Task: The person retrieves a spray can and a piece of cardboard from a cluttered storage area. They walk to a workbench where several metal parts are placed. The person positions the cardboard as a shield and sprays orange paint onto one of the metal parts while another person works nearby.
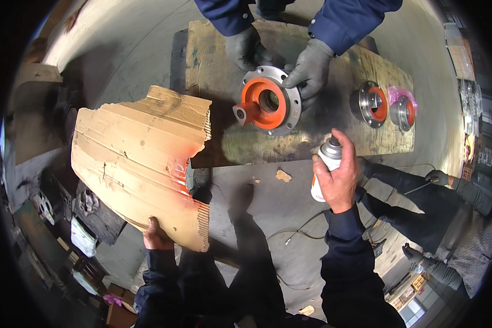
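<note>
My left hand (pixel 157 235) grips the lower edge of a torn piece of corrugated cardboard (pixel 131 158), thumb on its face. Orange paint smears the cardboard's notched right edge. In my right hand (pixel 339 183) is a white spray can (pixel 325 169), held upright with the index finger on its black nozzle. Beyond the can, a metal flange (pixel 265 101) with an orange-painted ring and a side lug stands tilted on a wooden board (pixel 229 147). A co-worker's gloved left-side hand (pixel 247 50) and right-side hand (pixel 311 68) hold its rim.
Two smaller flanges with orange centres, one (pixel 373 104) and another (pixel 403 113) beside pink plastic, sit on the board's right. Another person (pixel 448 208) in grey gloves stands at the right. A cable (pixel 300 232) lies on the floor. Metal parts (pixel 87 202) and boxes crowd the left.
</note>
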